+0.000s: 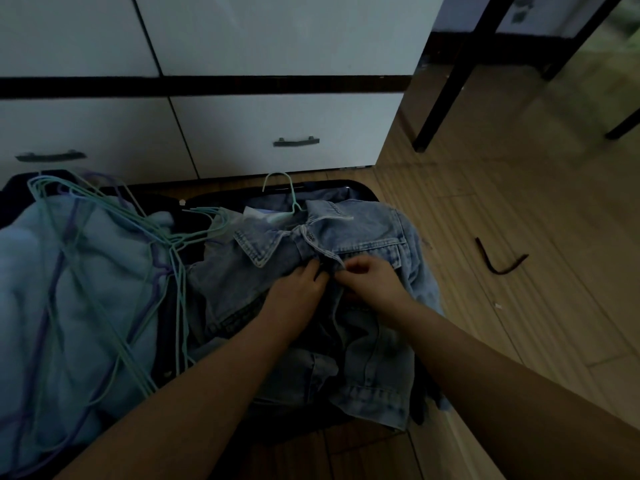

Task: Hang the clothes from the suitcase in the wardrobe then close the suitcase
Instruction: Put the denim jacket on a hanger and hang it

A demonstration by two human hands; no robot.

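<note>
Head view: both hands, left hand [298, 289] and right hand [372, 280], pinch the front of a denim jacket [363, 233] lying in the open suitcase [360, 187] on the floor. A tangle of hangers [114, 216] lies over a light blue garment [69, 289] at the suitcase's left side; white drawers [277, 133] stand beyond.

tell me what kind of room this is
Probably a bedroom at home. An open suitcase full of clothes lies on a wood-look floor in front of a white wardrobe with drawers, and wire hangers are piled on a light blue garment.
</note>
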